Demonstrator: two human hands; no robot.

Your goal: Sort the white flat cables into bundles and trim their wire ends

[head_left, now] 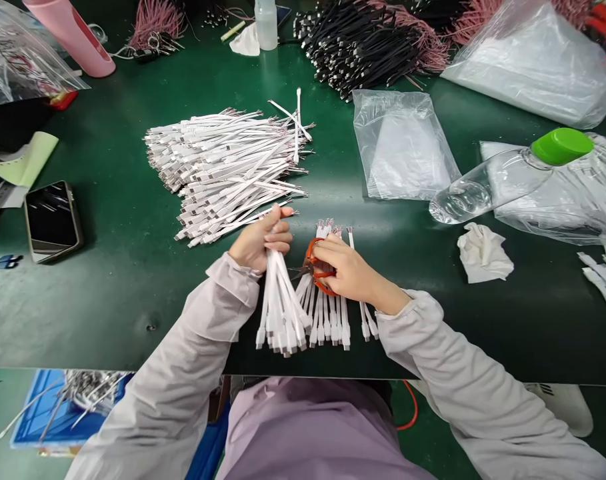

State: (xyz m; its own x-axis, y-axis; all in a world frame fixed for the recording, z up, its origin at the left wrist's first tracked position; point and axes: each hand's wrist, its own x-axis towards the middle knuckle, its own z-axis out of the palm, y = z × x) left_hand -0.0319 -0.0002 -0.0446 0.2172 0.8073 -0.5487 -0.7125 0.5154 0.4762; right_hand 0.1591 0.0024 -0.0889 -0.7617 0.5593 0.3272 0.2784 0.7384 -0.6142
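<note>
My left hand (265, 238) is closed around a bundle of short white USB cables (283, 307), their plugs hanging toward the table's front edge. In my right hand (345, 267) is a pair of small scissors (313, 267) with orange handles, the dark blades pointing left toward the bundle. Under and beside that hand lies a row of white cables (333, 320), stripped wire ends facing away from me. Farther off, left of centre, spreads a large pile of the same white cables (227, 173), close to my left hand.
A phone (54, 221) lies at left. Clear plastic bags (407, 147), a green-capped bottle (507, 177) and crumpled tissue (485, 253) occupy the right. Black cables (357, 47) are heaped at the back. A blue bin (37, 413) with cables stands below the table's front edge.
</note>
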